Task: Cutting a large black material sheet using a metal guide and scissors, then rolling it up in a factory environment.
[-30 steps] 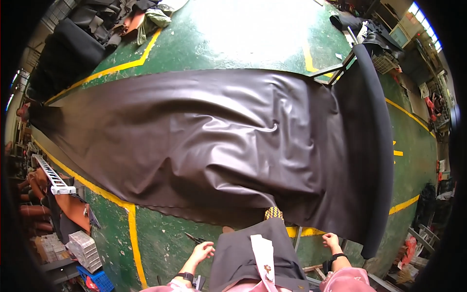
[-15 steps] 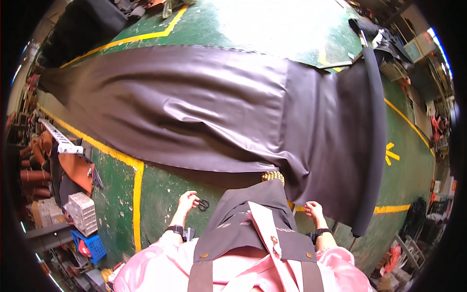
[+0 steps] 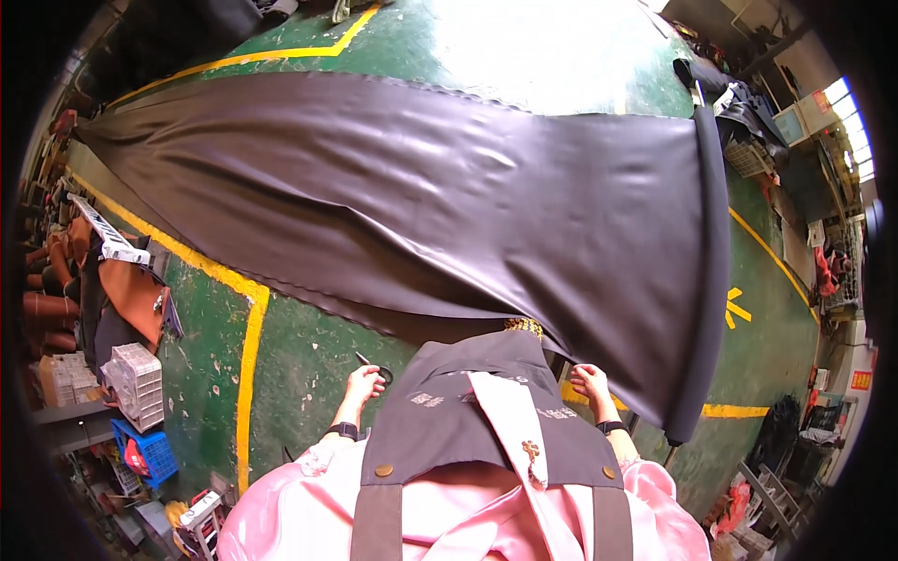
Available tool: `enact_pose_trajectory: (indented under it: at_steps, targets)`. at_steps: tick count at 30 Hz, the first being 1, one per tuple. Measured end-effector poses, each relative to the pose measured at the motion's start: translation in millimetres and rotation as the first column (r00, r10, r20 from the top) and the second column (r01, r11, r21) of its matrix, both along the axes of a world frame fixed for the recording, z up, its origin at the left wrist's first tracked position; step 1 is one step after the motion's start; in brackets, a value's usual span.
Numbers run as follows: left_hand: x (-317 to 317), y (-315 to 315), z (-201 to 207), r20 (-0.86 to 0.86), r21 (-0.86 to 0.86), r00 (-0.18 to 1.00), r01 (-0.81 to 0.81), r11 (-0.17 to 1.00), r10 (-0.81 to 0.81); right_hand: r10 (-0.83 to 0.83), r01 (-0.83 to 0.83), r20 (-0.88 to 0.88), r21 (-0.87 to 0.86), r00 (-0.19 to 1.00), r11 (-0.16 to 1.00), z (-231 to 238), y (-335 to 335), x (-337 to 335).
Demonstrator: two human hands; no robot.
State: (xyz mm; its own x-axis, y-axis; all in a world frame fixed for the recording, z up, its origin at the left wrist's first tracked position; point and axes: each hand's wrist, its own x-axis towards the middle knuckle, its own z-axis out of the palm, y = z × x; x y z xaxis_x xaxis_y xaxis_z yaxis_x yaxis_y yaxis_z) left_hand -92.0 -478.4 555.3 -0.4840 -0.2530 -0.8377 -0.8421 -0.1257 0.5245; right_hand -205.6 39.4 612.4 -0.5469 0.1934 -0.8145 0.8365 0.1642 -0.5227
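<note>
A long, dark, leather-like sheet [image 3: 412, 196] is spread across the floor, with soft folds running along it. Its right end runs onto a thick dark roll [image 3: 711, 280]. My left hand [image 3: 363, 383] is closed around the black handles of a pair of scissors [image 3: 384, 375]; a blade points up and left, apart from the sheet's near edge. At that edge, toward the roll, my right hand [image 3: 589, 381] has its fingers curled on the sheet. A yellow-and-black patterned thing [image 3: 524, 326] shows past my dark apron [image 3: 449, 383], its kind unclear.
Yellow lines [image 3: 251, 365] mark the green floor [image 3: 309, 365]. On the left stand a white crate [image 3: 136, 383], a blue basket [image 3: 154, 453], brown rolls [image 3: 51, 313] and a white ladder-like frame [image 3: 108, 234]. More dark material [image 3: 748, 117] lies beyond the roll at the far right.
The crosswise crease near the roll has smoothed out, and the sheet lies flatter there. My right hand has shifted slightly left and up. The scissors have turned, so a blade now shows.
</note>
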Motion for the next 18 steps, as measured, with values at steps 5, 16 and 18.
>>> enact_pose_trajectory:
  at_steps: [5,16,18]
  targets:
    - [-0.3,-6.7,-0.5,-0.067,0.006,0.997,-0.041,0.999,0.041,0.058,-0.058,-0.007,-0.023,0.998,0.998,0.9,-16.5,-6.0]
    - [17.3,10.6,-6.1,-0.021,-0.028,0.99,-0.139,0.99,0.138,0.241,-0.239,-0.046,0.048,0.969,0.97,19.9,-13.6,-27.5]
    - [23.7,16.2,-4.8,0.02,-0.036,0.991,-0.133,0.99,0.134,0.251,-0.253,-0.066,-0.032,0.966,0.967,18.8,-3.4,-30.8]
